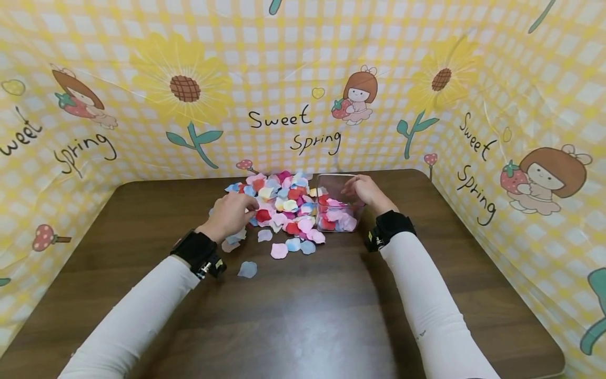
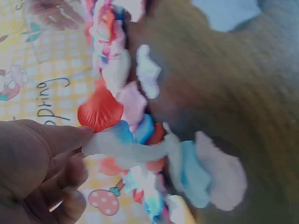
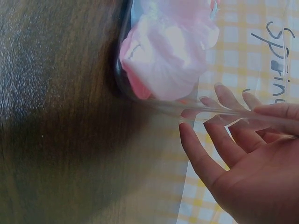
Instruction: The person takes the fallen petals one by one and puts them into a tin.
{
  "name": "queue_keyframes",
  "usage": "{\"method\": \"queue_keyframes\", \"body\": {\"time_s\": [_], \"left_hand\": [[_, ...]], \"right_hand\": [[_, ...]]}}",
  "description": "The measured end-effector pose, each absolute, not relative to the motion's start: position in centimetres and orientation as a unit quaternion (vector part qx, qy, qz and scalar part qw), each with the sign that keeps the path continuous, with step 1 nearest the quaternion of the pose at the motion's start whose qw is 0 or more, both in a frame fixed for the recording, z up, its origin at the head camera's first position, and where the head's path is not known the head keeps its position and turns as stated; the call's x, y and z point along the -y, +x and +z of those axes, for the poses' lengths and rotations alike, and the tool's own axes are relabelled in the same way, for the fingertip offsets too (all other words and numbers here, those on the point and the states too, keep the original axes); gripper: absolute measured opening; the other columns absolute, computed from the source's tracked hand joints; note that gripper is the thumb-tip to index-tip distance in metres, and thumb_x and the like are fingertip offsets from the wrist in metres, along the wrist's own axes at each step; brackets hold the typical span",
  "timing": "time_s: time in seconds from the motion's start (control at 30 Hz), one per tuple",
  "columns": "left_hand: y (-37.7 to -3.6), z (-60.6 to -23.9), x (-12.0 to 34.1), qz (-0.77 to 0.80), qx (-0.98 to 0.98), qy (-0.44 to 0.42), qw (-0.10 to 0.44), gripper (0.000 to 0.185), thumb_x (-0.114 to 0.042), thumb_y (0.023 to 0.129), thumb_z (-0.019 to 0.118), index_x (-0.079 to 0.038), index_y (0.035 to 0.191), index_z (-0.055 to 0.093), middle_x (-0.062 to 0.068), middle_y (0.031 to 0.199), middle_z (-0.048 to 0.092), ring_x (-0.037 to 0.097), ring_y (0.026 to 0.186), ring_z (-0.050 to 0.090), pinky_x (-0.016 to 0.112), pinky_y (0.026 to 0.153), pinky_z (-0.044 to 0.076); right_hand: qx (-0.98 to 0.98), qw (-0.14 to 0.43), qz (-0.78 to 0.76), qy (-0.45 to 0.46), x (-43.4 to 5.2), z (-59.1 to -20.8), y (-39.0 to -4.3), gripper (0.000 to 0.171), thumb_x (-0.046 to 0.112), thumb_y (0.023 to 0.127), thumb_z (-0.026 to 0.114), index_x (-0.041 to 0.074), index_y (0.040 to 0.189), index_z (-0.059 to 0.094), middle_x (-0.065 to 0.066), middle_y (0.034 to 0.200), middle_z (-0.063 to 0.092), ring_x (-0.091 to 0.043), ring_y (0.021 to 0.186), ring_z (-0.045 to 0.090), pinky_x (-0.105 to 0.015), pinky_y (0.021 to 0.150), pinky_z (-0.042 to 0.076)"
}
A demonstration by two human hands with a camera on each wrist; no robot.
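Observation:
Over the left part of a heap of artificial flower petals (image 1: 279,205), my left hand (image 1: 229,213) pinches a whitish petal (image 2: 126,148) between thumb and forefinger. A red petal (image 2: 100,109) shows right at those fingertips; whether it is pinched too, I cannot tell. The other fingers of that hand curl loosely below. My right hand (image 1: 364,192) grips the right wall of a clear plastic box (image 1: 331,181), thumb on one side and fingers on the other. Pink, red and blue petals (image 3: 168,56) fill the lower part of the box, which stands upright at the heap's right edge.
Several loose petals lie in front of the heap on the brown wooden table (image 1: 303,316), including a pale blue petal (image 1: 248,269) nearest me. A yellow checked cloth (image 1: 265,68) with printed flowers and lettering rises behind the table and along both sides.

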State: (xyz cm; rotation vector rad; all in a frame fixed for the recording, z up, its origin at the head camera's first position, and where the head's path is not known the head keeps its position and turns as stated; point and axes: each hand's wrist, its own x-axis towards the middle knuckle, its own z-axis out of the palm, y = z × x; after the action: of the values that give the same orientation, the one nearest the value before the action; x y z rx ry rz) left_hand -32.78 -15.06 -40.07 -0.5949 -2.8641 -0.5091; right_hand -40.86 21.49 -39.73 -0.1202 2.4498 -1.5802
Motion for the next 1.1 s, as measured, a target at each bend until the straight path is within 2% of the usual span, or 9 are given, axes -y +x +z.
{"method": "queue_keyframes", "body": {"time_s": [0.2, 0.47, 0.63, 0.8, 0.93, 1.1], "left_hand": [[-32.9, -38.4, 14.4, -0.168, 0.96, -0.192, 0.117, 0.015, -0.012, 0.094, 0.074, -0.008, 0.107, 0.079, 0.008, 0.101, 0.077, 0.029, 0.098, 0.069, 0.051, 0.078, 0.054], [-33.5, -37.2, 12.5, -0.183, 0.952, -0.208, 0.127, 0.016, -0.01, 0.095, 0.072, -0.009, 0.109, 0.08, 0.008, 0.105, 0.077, 0.029, 0.103, 0.068, 0.052, 0.085, 0.052], [-33.8, -36.8, 10.3, -0.196, 0.942, -0.221, 0.161, 0.014, -0.013, 0.095, 0.072, -0.011, 0.107, 0.081, 0.006, 0.103, 0.077, 0.026, 0.095, 0.07, 0.046, 0.074, 0.054], [-34.1, -34.9, 5.8, -0.229, 0.916, -0.262, 0.201, 0.015, -0.017, 0.097, 0.071, -0.012, 0.108, 0.081, 0.005, 0.102, 0.078, 0.022, 0.083, 0.071, 0.038, 0.062, 0.051], [-34.7, -34.6, 2.0, -0.244, 0.907, -0.286, 0.187, 0.017, -0.019, 0.099, 0.07, -0.014, 0.111, 0.08, 0.003, 0.104, 0.078, 0.018, 0.085, 0.069, 0.034, 0.066, 0.051], [-35.3, -35.7, 0.1, -0.237, 0.914, -0.294, 0.144, 0.02, -0.019, 0.099, 0.07, -0.015, 0.117, 0.078, 0.002, 0.112, 0.076, 0.021, 0.101, 0.07, 0.037, 0.078, 0.055]], "right_hand": [[-0.837, 0.107, -0.536, -0.035, -21.7, -39.9, -41.1, 0.047, 0.004, 0.09, 0.03, -0.009, 0.128, 0.055, -0.028, 0.131, 0.062, -0.041, 0.126, 0.057, -0.059, 0.1, 0.048], [-0.828, 0.102, -0.551, -0.025, -21.7, -39.9, -41.3, 0.045, 0.005, 0.093, 0.03, -0.007, 0.128, 0.055, -0.027, 0.131, 0.062, -0.041, 0.125, 0.058, -0.061, 0.102, 0.046], [-0.828, 0.107, -0.549, -0.025, -21.7, -40.0, -41.3, 0.045, 0.006, 0.092, 0.03, -0.007, 0.127, 0.056, -0.026, 0.131, 0.062, -0.041, 0.124, 0.057, -0.06, 0.103, 0.046], [-0.833, 0.096, -0.545, -0.03, -21.8, -39.7, -41.2, 0.044, 0.006, 0.093, 0.031, -0.008, 0.126, 0.056, -0.027, 0.129, 0.062, -0.041, 0.123, 0.057, -0.061, 0.102, 0.046], [-0.834, 0.092, -0.544, -0.033, -21.7, -39.8, -41.2, 0.045, 0.004, 0.092, 0.031, -0.009, 0.127, 0.056, -0.028, 0.128, 0.062, -0.042, 0.123, 0.056, -0.059, 0.103, 0.046], [-0.834, 0.096, -0.542, -0.033, -21.6, -40.1, -41.1, 0.045, 0.005, 0.093, 0.032, -0.009, 0.128, 0.056, -0.028, 0.129, 0.063, -0.042, 0.123, 0.058, -0.058, 0.102, 0.047]]}}
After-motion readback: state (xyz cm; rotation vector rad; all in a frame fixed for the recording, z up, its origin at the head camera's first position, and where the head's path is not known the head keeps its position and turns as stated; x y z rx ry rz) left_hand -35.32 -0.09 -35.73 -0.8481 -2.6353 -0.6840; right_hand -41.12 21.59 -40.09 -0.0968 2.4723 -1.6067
